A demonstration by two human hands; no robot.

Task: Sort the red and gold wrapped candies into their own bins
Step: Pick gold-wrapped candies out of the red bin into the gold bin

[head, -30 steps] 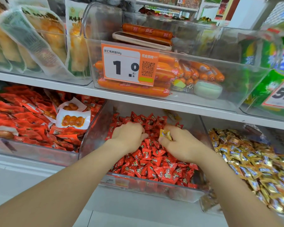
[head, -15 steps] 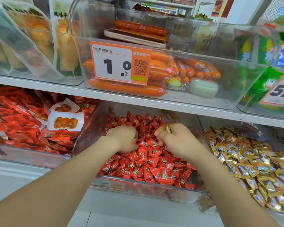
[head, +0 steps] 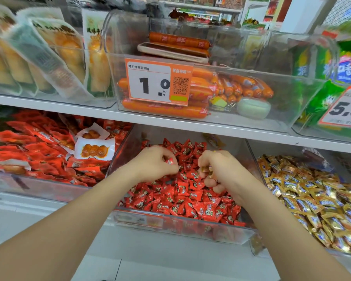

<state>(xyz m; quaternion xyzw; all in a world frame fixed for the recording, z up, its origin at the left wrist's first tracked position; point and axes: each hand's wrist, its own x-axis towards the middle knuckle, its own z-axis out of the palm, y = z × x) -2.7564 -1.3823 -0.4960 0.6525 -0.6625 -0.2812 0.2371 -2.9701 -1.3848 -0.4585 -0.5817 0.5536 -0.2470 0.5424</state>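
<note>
Head view: the left hand (head: pixel 153 164) is pinching a red candy (head: pixel 169 161); the right hand (head: pixel 224 172) is holding gold candies (head: pixel 205 169) in its grip, above the red bin (head: pixel 170 227).

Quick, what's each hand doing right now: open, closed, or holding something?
Left hand: fingers curled, pinching a small red wrapped candy.
Right hand: curled round small gold wrapped candies.
</note>
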